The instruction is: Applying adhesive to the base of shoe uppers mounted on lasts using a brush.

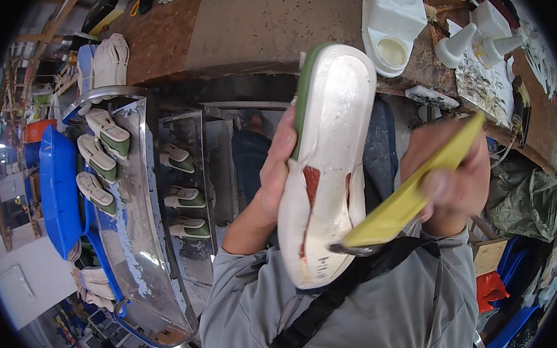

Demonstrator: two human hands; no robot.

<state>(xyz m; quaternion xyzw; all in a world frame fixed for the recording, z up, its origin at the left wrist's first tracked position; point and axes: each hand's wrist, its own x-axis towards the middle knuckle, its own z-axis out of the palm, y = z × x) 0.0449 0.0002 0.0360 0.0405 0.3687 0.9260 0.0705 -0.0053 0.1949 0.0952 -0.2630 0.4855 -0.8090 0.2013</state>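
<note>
A shoe (pixel 323 171) is held bottom side up in front of my chest, its white underside shiny as if wet, with reddish-brown patches along the middle and green material along one edge. My left hand (pixel 279 167) is closed round its left side. In my right hand (pixel 451 176), a flat yellow brush (pixel 395 208) is gripped by its long handle, slanting down to the left. The brush's dark tip touches or hovers just over the lower end of the underside; I cannot tell which. My right hand is somewhat blurred by motion.
A metal rack (pixel 125 215) at left carries several green and white shoes (pixel 97 157). Beside it hangs a blue tray (pixel 60 187). On the brown workbench (pixel 250 29) stand a white container (pixel 392 23) with a round opening and white nozzle bottles (pixel 457 45). A dark green bag (pixel 526 203) lies at right.
</note>
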